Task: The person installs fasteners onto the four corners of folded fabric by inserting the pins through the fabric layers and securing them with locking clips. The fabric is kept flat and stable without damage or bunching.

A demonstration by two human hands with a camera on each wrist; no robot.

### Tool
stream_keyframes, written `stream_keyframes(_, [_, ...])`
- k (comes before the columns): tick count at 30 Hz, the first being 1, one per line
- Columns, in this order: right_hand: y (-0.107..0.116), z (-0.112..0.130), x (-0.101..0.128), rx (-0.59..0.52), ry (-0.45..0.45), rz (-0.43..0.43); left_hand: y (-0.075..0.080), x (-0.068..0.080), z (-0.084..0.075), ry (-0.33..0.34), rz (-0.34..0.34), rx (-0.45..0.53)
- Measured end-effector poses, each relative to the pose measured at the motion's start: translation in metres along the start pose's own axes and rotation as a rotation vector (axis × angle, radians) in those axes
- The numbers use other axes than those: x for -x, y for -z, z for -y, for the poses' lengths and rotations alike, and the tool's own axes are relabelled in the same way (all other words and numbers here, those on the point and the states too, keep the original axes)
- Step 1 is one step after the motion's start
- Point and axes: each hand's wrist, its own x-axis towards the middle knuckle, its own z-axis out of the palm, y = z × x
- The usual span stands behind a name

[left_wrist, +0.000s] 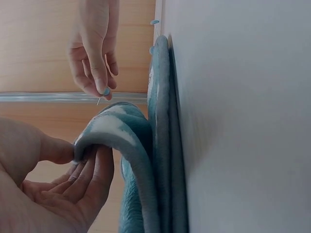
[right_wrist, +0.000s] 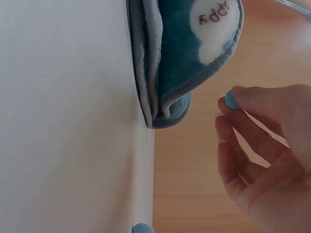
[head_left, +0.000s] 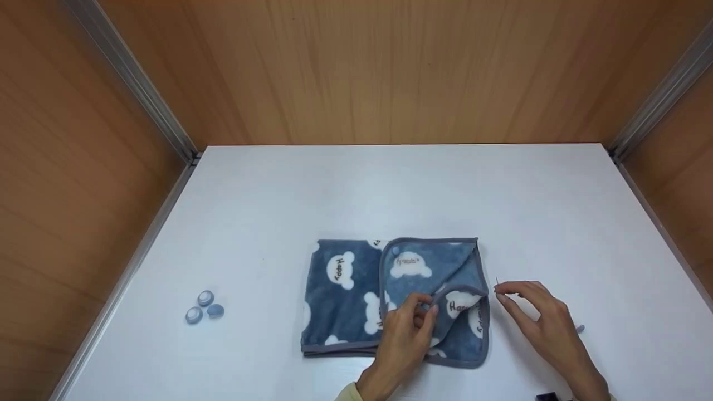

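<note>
We see a folded blue fleece cloth (head_left: pixel 356 295) with white bear shapes lying flat on the white bench (head_left: pixel 390 189), near the front edge, roughly centre.

Left hand (head_left: pixel 404 334): thumb and fingers pinch the cloth's turned-up corner flap, lifting it off the layers below. In the left wrist view the flap (left_wrist: pixel 114 128) arches over the curled fingers (left_wrist: pixel 92 174), with the thumb pressing from outside.

Right hand (head_left: pixel 537 317): just to the right of the cloth, not touching it. Fingertips are together around a small blue-headed pin (right_wrist: pixel 232 101). In the left wrist view the thin shaft (left_wrist: pixel 99 100) sticks out below the fingertips, just above the raised flap. The right wrist view shows the blue head between thumb and forefinger, near the cloth's grey-trimmed edge (right_wrist: pixel 160 104).

Another small blue piece (right_wrist: pixel 142 228) lies on the bench near the right hand; we can't tell what it is.

Three round blue buttons (head_left: pixel 204 307) sit clustered on the bench, well apart to the left of the cloth. Wooden walls (head_left: pixel 356 67) surround the bench.
</note>
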Motion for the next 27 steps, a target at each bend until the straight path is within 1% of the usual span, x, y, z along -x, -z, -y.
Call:
stream_keyframes(6, [-0.002, 0.007, 0.001, -0.012, 0.011, 0.051, -0.001, 0.0, 0.001, 0.008, -0.003, 0.003])
stream_keyframes(13, [-0.007, 0.015, 0.001, -0.046, 0.071, 0.075, 0.0, -0.001, -0.001, 0.017, -0.002, 0.026])
stream_keyframes(18, [-0.009, 0.018, 0.002, -0.082, 0.088, 0.114, 0.0, -0.001, -0.002, 0.017, -0.013, 0.028])
stream_keyframes(22, [-0.011, 0.019, 0.003, -0.146, 0.106, 0.159, 0.0, -0.001, -0.001, 0.01, -0.01, 0.013])
stream_keyframes(25, [-0.013, 0.019, 0.004, -0.188, 0.153, 0.17, -0.001, -0.001, 0.0, 0.008, -0.003, 0.007])
stream_keyframes(27, [-0.016, 0.019, 0.004, -0.2, 0.19, 0.162, -0.001, -0.001, 0.001, 0.004, 0.0, 0.001])
